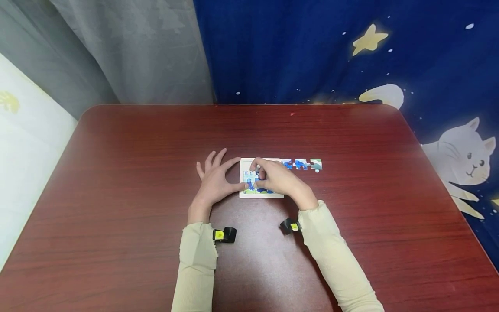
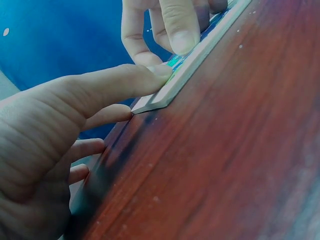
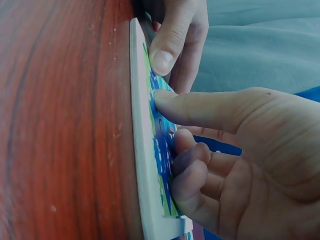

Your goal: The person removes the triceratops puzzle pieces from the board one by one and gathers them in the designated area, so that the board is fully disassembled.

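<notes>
The board (image 1: 261,196) is lying flat on the table (image 1: 117,195), with picture pieces (image 1: 251,183) showing inside its pale rim. The left grip (image 1: 215,184) is spreading its fingers, the thumb resting on the board's left side and the forefinger reaching its far left corner. The right grip (image 1: 281,177) is bending its fingers over the picture, its thumb touching it; whether it is pinching a piece, I cannot tell. Three loose pieces (image 1: 301,164) are lying in a row to the board's right.

The board is looking thin, light and stiff, so it is probably sliding easily unless something is steadying it; the rim is offering the best hold. The pieces are seeming light and rigid too, their narrow tabs probably being the weakest spots. Pinching opposite edges, clear of the tabs, is likely working best, with flat fingertip pressure suiting the seating.
</notes>
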Available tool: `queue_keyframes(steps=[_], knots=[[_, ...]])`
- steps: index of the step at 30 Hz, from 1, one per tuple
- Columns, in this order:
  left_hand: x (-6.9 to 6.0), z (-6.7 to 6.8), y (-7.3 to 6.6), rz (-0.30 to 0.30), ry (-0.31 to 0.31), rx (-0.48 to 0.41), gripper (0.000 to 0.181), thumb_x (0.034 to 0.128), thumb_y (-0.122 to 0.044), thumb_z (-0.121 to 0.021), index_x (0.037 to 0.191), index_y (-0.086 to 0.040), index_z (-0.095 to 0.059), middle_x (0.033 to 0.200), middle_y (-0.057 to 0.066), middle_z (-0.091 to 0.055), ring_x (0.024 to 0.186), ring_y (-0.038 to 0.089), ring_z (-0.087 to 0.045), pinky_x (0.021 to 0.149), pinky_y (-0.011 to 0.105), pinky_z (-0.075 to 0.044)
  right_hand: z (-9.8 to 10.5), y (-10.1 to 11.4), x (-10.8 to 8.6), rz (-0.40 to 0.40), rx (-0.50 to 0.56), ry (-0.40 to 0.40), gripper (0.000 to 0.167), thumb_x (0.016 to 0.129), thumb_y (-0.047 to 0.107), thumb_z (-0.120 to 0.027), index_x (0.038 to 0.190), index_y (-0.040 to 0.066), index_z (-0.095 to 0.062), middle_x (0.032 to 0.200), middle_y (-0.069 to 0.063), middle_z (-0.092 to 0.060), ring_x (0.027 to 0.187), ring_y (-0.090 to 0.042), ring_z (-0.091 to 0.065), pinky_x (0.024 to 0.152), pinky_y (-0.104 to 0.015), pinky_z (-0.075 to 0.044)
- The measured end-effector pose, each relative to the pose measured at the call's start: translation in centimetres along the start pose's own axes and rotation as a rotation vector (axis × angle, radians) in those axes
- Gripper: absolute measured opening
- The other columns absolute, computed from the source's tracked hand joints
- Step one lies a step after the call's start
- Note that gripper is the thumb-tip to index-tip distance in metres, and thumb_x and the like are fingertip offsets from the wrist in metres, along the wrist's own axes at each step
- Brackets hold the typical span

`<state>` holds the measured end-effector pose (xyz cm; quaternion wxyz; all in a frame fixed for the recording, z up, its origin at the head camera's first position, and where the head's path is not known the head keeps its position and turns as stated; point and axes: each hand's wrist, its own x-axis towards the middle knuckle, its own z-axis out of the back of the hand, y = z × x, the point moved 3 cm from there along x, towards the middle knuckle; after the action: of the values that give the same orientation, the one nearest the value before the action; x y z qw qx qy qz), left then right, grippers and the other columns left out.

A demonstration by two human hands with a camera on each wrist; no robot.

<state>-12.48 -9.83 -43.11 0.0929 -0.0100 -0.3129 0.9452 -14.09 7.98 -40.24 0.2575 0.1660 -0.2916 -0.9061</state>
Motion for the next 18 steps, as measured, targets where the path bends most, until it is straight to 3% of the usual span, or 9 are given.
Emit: queue_keyframes(steps=[5, 13, 18], knots=[[-0.02, 0.01, 0.03, 0.005, 0.002, -0.001, 0.075, 0.0669, -0.048, -0.078, 0.133, -0.021, -0.054, 0.151, 0.008, -0.022, 0.138, 0.032, -0.004, 0.1, 0.063, 0.011, -0.04, 0.13, 0.11, 0.014, -0.015, -0.015, 0.032, 0.08, 0.01, -0.073, 0.104, 0.012, -0.053, 0.076, -0.003, -0.053, 0.067, -0.016, -0.05, 0.063, -0.03, -0.043], [0.0, 0.0, -0.06, 0.009, 0.003, -0.005, 0.076, 0.0662, -0.048, -0.078, 0.133, -0.021, -0.053, 0.152, 0.008, -0.022, 0.138, 0.032, -0.004, 0.1, 0.063, 0.011, 0.17, 0.58, -0.06, 0.011, -0.141, -0.064, 0.032, 0.078, 0.017, -0.076, 0.103, 0.014, -0.058, 0.093, -0.003, -0.054, 0.084, -0.018, -0.052, 0.07, -0.031, -0.046], [0.0, 0.0, -0.06, 0.011, 0.001, -0.008, 0.077, 0.0662, -0.047, -0.079, 0.134, -0.021, -0.052, 0.151, 0.008, -0.022, 0.138, 0.031, -0.004, 0.1, 0.063, 0.011, 0.2, 0.81, -0.06, 0.035, -0.171, -0.075, 0.028, 0.08, 0.014, -0.074, 0.102, 0.013, -0.058, 0.093, -0.002, -0.059, 0.084, -0.017, -0.055, 0.073, -0.031, -0.047]])
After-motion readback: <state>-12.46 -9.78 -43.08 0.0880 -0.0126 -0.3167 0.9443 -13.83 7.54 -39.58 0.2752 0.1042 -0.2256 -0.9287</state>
